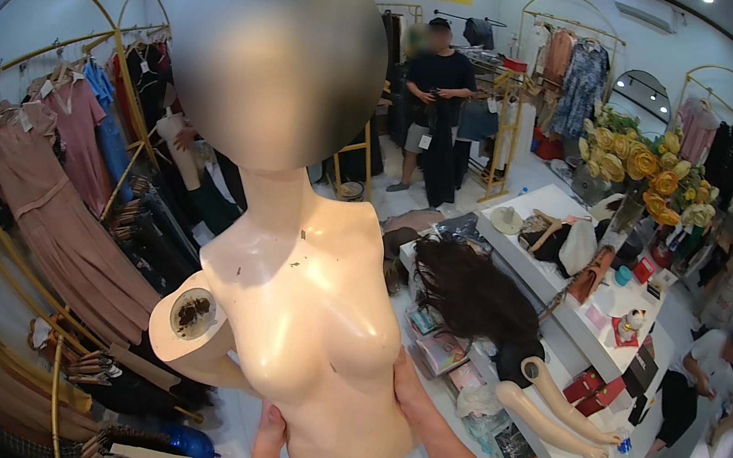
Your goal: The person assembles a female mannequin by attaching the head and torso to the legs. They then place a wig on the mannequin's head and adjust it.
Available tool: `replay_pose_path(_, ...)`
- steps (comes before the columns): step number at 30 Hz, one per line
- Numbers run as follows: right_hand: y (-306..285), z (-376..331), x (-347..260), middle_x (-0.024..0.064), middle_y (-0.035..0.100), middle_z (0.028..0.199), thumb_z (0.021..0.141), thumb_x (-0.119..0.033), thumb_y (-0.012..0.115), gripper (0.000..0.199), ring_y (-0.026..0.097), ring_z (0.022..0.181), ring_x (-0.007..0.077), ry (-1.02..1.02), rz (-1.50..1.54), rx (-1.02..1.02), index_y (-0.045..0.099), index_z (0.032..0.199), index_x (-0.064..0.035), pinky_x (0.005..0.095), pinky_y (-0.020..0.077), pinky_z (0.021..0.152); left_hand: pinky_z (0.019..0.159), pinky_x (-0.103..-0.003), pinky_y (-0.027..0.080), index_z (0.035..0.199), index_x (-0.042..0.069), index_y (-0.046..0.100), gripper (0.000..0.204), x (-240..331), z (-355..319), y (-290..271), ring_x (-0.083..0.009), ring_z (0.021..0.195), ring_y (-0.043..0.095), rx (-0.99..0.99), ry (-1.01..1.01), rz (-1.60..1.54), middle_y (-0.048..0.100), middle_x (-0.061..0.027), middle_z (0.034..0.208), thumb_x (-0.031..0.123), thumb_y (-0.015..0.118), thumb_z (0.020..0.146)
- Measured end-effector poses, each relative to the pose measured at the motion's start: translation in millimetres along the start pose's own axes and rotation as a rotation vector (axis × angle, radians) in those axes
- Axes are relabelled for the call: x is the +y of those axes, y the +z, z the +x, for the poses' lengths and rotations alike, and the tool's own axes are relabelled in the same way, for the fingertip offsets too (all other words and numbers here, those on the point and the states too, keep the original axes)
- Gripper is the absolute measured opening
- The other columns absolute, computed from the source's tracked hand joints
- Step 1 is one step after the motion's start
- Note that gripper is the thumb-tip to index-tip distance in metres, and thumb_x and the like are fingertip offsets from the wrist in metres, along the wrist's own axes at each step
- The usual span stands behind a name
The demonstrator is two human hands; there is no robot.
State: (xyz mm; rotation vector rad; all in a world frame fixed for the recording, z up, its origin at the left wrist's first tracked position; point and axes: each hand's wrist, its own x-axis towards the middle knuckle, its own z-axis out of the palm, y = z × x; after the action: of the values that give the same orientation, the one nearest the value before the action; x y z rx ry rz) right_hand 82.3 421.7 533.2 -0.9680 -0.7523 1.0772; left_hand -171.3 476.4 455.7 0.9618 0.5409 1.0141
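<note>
A bare, skin-coloured mannequin torso (317,316) stands upright right in front of me, its head (278,57) blurred out. My left hand (272,424) presses against one side of its waist, fingers partly hidden behind it. On the other side, my right hand (410,383) grips it below the chest, with most fingers out of sight. The shoulder at the left ends in an open arm socket (192,313) with dark dirt in it. Detached mannequin arms (554,426) lie on the white table at the right, near a long dark wig (475,291).
Dresses (58,223) hang on gold racks at the left. The white stepped table (530,200) carries yellow flowers (646,170), bags and boxes. One person (441,80) stands at the back holding dark clothing; another person (707,371) sits at the right. A blue ball-like object (190,448) lies low at the left.
</note>
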Motion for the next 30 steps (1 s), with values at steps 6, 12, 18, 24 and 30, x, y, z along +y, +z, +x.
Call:
replay_pose_path(6, -4.6, 17.9, 4.2, 0.0166, 0.041, 0.137, 0.086, -0.07, 0.031, 0.088, 0.036, 0.128, 0.0239, -0.025, -0.131, -0.126, 0.03, 0.139, 0.0009, 0.0341, 0.0293, 0.105, 0.092, -0.036, 0.046, 0.136, 0.002, 0.031, 0.109, 11.3, 2.1, 12.3, -0.0218, 0.116, 0.048, 0.039, 0.059, -0.01, 0.048, -0.0072, 0.126, 0.072, 0.068, 0.06)
replay_pose_path(12, 3.0, 15.2, -53.7, 0.0219, 0.028, 0.145, 0.094, -0.037, 0.045, 0.076, 0.027, 0.135, 0.0278, -0.258, -0.374, -0.508, 0.003, 0.146, -0.0004, 0.0342, 0.0222, 0.109, 0.093, -0.036, 0.047, 0.136, 0.003, 0.03, 0.113, 21.6, 0.8, 11.6, -0.0204, 0.116, 0.049, 0.024, 0.1, -0.058, 0.047, -0.0069, 0.127, 0.075, 0.067, 0.057)
replay_pose_path(18, 6.5, -1.3, -54.6, 0.0213, 0.032, 0.144, 0.097, -0.03, 0.041, 0.067, 0.032, 0.134, 0.0308, 0.048, -0.706, -0.428, 0.007, 0.147, -0.0015, 0.0343, 0.0241, 0.109, 0.094, -0.037, 0.045, 0.137, 0.007, 0.032, 0.113, 22.5, -1.6, -7.9, -0.021, 0.115, 0.05, 0.119, 0.181, 0.018, 0.047, -0.0064, 0.13, 0.075, 0.069, 0.054)
replay_pose_path(24, 13.1, 8.1, 41.1, 0.0172, 0.047, 0.133, 0.096, -0.056, 0.021, 0.069, 0.041, 0.126, 0.0305, -0.133, -0.377, -0.261, 0.033, 0.139, -0.0029, 0.0354, 0.0293, 0.106, 0.096, -0.034, 0.041, 0.138, 0.002, 0.028, 0.114, 69.6, 7.7, -0.5, -0.0196, 0.117, 0.046, 0.14, 0.281, 0.14, 0.046, -0.0089, 0.128, 0.051, 0.086, 0.053)
replay_pose_path(30, 25.1, 27.5, 95.9, 0.0128, 0.052, 0.126, 0.094, -0.062, 0.016, 0.077, 0.047, 0.118, 0.0205, -0.059, -0.375, -0.047, 0.04, 0.134, -0.0007, 0.0319, 0.036, 0.1, 0.101, -0.036, 0.037, 0.145, 0.003, 0.005, 0.129, 123.7, 29.2, -6.7, -0.0248, 0.124, 0.041, -0.037, 0.317, 0.508, 0.037, -0.0134, 0.137, 0.031, 0.088, 0.05)
